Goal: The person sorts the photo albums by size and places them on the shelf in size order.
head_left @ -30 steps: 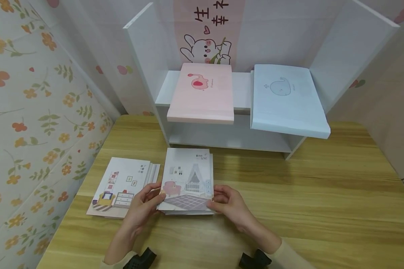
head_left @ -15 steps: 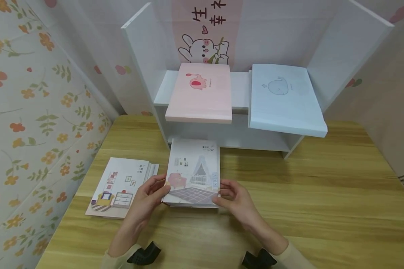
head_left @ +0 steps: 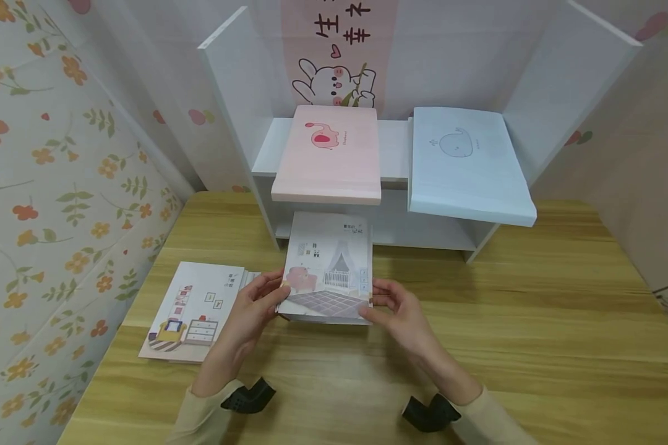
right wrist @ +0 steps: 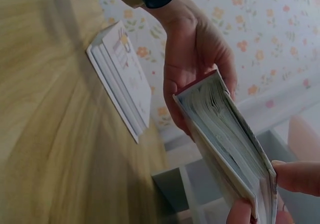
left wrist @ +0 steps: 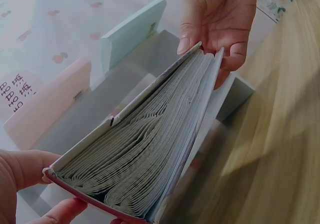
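A thick photo album (head_left: pixel 328 266) with a pale cover, printed with a pink armchair and a crib, is held off the table in front of the shelf's lower opening. My left hand (head_left: pixel 253 312) grips its left edge near the bottom, thumb on top. On the opposite edge, my right hand (head_left: pixel 403 318) holds it the same way, fingers underneath. The left wrist view shows the album's fanned sleeve pages (left wrist: pixel 145 129) between its covers. Above it, a pink elephant album (head_left: pixel 328 148) and a light blue whale album (head_left: pixel 464 161) lie on the upper shelf, jutting past its front.
The white shelf (head_left: pixel 434 232) has tall side panels (head_left: pixel 568 86). A second white album (head_left: pixel 195 309), with a drawn yellow armchair and dresser, lies stacked on another at the left of the wooden table (head_left: pixel 534 321). Floral cloth (head_left: pixel 50 216) borders the left side.
Both hands have lifted the album and carried it forward and slightly right, toward the shelf's lower opening. The other albums stay in place.
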A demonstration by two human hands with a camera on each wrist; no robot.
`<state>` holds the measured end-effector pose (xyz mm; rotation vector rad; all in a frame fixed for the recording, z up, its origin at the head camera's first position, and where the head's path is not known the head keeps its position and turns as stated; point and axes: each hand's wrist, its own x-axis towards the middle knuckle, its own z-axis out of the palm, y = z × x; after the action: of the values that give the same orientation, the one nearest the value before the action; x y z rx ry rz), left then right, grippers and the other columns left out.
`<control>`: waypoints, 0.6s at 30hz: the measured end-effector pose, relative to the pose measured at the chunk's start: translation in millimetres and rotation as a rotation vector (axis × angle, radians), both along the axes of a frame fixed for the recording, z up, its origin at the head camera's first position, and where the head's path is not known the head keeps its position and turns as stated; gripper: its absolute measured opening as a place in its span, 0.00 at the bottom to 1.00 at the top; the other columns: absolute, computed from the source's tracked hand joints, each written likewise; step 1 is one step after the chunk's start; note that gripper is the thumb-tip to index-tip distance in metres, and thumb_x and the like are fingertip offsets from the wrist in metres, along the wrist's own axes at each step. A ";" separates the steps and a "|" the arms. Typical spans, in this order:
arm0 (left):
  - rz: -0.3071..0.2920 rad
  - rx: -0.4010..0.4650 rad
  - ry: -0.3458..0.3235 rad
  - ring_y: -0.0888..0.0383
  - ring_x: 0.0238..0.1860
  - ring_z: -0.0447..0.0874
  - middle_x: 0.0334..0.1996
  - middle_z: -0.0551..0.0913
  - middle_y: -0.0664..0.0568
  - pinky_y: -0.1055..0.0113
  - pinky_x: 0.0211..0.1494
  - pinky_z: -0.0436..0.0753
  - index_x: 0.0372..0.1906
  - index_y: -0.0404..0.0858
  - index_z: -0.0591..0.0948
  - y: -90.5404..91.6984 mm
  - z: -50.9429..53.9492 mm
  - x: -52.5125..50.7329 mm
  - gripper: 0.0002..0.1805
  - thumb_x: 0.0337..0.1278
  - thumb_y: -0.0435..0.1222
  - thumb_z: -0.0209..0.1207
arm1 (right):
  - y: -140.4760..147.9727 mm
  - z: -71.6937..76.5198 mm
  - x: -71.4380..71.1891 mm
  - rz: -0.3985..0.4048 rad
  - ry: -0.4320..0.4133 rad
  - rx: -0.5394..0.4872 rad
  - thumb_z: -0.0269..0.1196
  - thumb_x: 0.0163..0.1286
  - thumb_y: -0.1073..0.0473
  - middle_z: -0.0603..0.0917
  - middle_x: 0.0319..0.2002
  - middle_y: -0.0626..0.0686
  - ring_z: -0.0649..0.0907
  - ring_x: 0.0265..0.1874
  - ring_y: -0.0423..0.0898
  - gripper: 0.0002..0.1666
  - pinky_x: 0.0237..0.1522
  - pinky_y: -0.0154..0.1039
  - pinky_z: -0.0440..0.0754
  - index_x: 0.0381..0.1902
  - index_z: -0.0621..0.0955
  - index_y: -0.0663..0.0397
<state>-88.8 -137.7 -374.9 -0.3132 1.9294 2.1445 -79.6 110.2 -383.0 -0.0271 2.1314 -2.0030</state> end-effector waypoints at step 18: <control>0.008 0.082 0.028 0.63 0.42 0.75 0.58 0.68 0.40 0.72 0.43 0.76 0.66 0.32 0.65 2.6 0.4 -39.0 0.25 0.64 0.30 0.51 | 1.1 3.3 -37.4 0.057 0.012 -0.041 0.62 0.56 0.76 0.72 0.52 0.68 0.78 0.46 0.53 0.35 0.40 0.32 0.80 0.62 0.64 0.74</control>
<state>-127.8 -135.1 -374.6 -0.2782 1.8510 2.2376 -116.9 111.3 -379.7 -0.1047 2.0728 -2.0188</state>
